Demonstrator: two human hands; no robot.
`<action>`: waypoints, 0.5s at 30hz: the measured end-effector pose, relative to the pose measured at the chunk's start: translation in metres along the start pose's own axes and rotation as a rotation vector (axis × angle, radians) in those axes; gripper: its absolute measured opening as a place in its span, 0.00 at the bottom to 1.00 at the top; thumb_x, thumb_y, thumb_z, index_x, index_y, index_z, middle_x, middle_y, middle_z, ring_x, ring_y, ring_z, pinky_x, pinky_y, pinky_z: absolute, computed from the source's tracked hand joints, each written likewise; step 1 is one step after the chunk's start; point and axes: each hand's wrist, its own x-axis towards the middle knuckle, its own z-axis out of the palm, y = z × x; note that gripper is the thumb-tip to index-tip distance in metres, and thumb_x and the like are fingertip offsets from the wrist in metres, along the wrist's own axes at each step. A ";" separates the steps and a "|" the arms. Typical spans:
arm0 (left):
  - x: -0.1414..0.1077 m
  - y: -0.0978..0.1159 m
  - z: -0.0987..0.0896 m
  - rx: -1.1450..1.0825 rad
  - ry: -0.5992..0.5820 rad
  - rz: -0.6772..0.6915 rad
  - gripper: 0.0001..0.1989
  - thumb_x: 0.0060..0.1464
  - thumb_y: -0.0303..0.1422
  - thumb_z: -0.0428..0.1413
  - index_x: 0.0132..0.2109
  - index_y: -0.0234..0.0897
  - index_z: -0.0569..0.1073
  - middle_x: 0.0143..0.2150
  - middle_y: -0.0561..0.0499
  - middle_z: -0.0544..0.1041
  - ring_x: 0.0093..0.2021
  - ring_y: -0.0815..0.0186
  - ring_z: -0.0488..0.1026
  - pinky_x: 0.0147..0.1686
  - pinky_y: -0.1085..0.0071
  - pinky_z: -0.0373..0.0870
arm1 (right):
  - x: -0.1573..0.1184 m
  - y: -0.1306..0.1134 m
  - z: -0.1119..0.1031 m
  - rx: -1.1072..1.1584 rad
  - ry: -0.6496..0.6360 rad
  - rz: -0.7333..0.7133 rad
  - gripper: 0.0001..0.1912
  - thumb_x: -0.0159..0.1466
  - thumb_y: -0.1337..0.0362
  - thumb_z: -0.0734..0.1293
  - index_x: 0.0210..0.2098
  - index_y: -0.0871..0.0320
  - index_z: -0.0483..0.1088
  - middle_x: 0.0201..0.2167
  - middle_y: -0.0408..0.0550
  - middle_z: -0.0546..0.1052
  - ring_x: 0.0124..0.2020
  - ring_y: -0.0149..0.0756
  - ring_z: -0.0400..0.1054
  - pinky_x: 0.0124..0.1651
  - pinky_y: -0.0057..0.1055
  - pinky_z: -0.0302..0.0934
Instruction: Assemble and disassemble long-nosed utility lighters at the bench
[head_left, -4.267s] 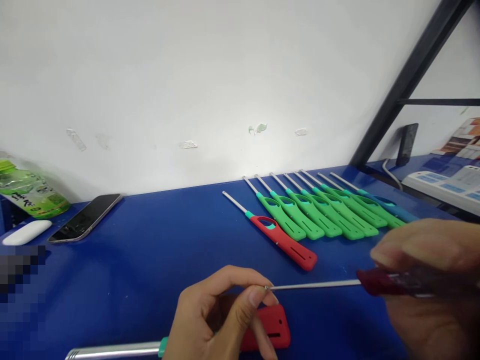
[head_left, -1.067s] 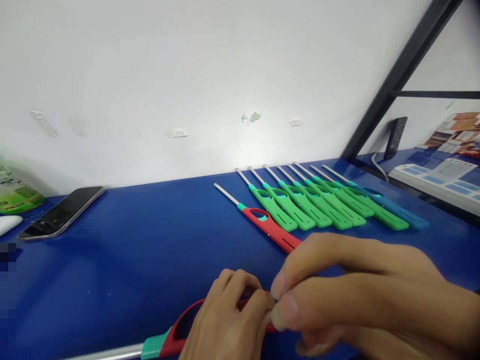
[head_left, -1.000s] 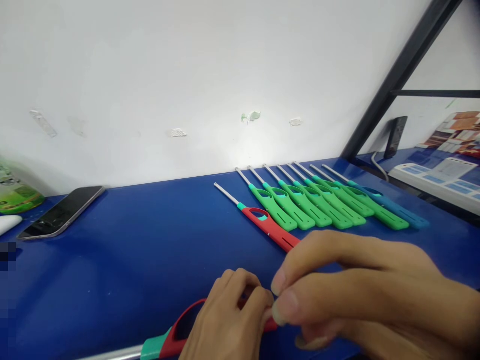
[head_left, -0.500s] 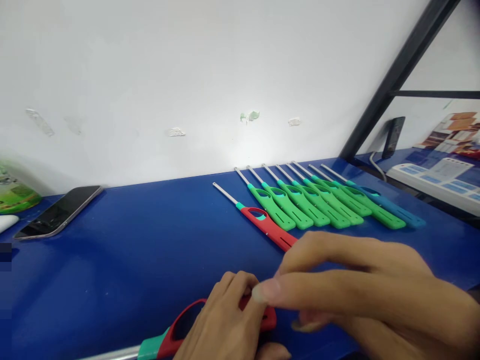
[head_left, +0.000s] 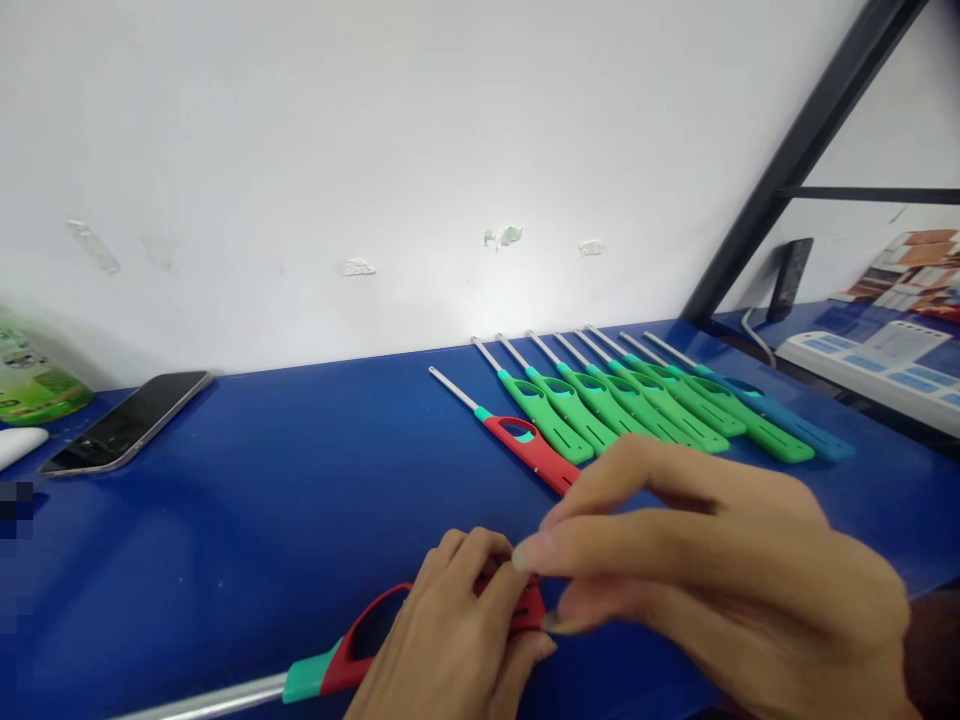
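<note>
My left hand (head_left: 457, 625) is closed around the handle of a red lighter (head_left: 349, 665) with a teal collar and a long metal tube pointing left. My right hand (head_left: 697, 570) is at the end of that handle, its thumb and fingers bent close together; whether anything small is between them cannot be made out. Beyond my hands lies a second red lighter (head_left: 532, 450), its lower end hidden behind my right fingers. Several green lighters (head_left: 559, 420) lie side by side near the wall, with a blue one (head_left: 802, 425) at their right end.
A phone (head_left: 124, 425) lies at the left on the blue table (head_left: 300, 470), beside a green-labelled bottle (head_left: 37, 375) and a white object (head_left: 19, 445). At the right are a black metal frame (head_left: 780, 165), a white power strip (head_left: 877, 365) and a dark device (head_left: 790, 280).
My right hand has moved left and closer to the handle's end, its fingertips now nearer together. My left hand keeps its hold on the red lighter. The view has shifted slightly.
</note>
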 end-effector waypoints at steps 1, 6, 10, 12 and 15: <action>-0.001 0.001 -0.002 0.015 -0.026 -0.005 0.17 0.62 0.28 0.61 0.57 0.46 0.77 0.50 0.50 0.82 0.45 0.56 0.82 0.47 0.58 0.85 | 0.001 0.001 0.000 -0.018 -0.004 -0.015 0.09 0.72 0.69 0.73 0.51 0.57 0.83 0.38 0.44 0.83 0.35 0.25 0.80 0.43 0.14 0.75; -0.003 0.003 -0.006 0.037 -0.102 -0.012 0.24 0.62 0.27 0.63 0.63 0.46 0.74 0.56 0.48 0.80 0.51 0.55 0.81 0.57 0.52 0.82 | -0.002 0.002 -0.001 0.033 -0.084 0.102 0.23 0.76 0.70 0.63 0.65 0.46 0.76 0.53 0.46 0.83 0.49 0.35 0.82 0.44 0.22 0.78; -0.006 -0.001 -0.001 0.048 -0.118 0.001 0.25 0.62 0.28 0.64 0.65 0.45 0.72 0.56 0.46 0.79 0.51 0.55 0.81 0.60 0.49 0.81 | 0.002 0.008 0.001 -0.068 0.005 0.007 0.18 0.73 0.75 0.67 0.57 0.52 0.80 0.41 0.42 0.84 0.39 0.27 0.79 0.41 0.18 0.75; -0.008 -0.002 0.000 0.039 -0.108 -0.002 0.25 0.62 0.28 0.65 0.64 0.44 0.73 0.57 0.47 0.78 0.52 0.55 0.80 0.61 0.49 0.80 | 0.002 0.010 0.001 -0.184 0.076 -0.014 0.12 0.71 0.69 0.74 0.53 0.53 0.82 0.35 0.40 0.80 0.33 0.24 0.75 0.38 0.17 0.72; -0.008 0.000 -0.001 0.023 -0.131 -0.024 0.25 0.62 0.28 0.65 0.64 0.45 0.73 0.59 0.48 0.78 0.55 0.55 0.79 0.61 0.51 0.80 | -0.006 0.008 -0.001 -0.196 -0.014 0.017 0.15 0.75 0.64 0.69 0.59 0.47 0.80 0.46 0.43 0.81 0.43 0.28 0.79 0.45 0.19 0.75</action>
